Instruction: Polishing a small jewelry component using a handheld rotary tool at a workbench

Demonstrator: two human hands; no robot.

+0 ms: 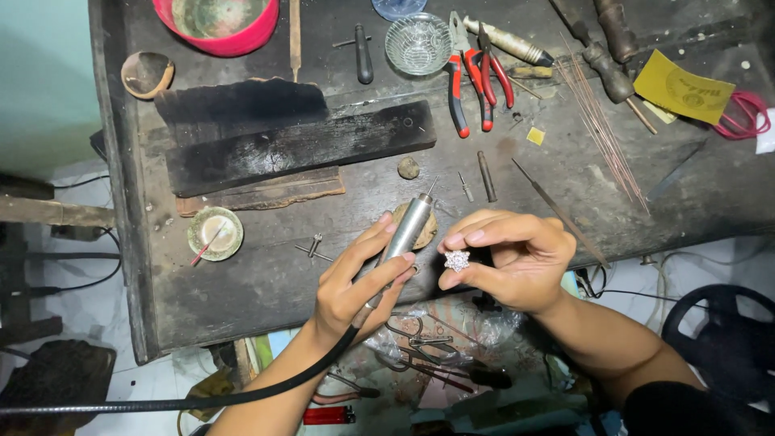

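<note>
Dark workbench (266, 282). Left hand (355, 282) fingers wrapped around rotary handpiece (404, 230), tip pointing up-right. Right hand (517, 258) fingers pinch silver ornament (457, 260).

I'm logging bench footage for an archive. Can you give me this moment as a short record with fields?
Setting: dark, worn wooden workbench
Left hand: grips a silver rotary handpiece on a flexible black shaft
Right hand: pinches a small star-shaped silver piece between fingertips
Tool tip: points away from the piece, not touching it
Nearby: red-handled pliers, glass bowl, bundle of thin wires
</note>
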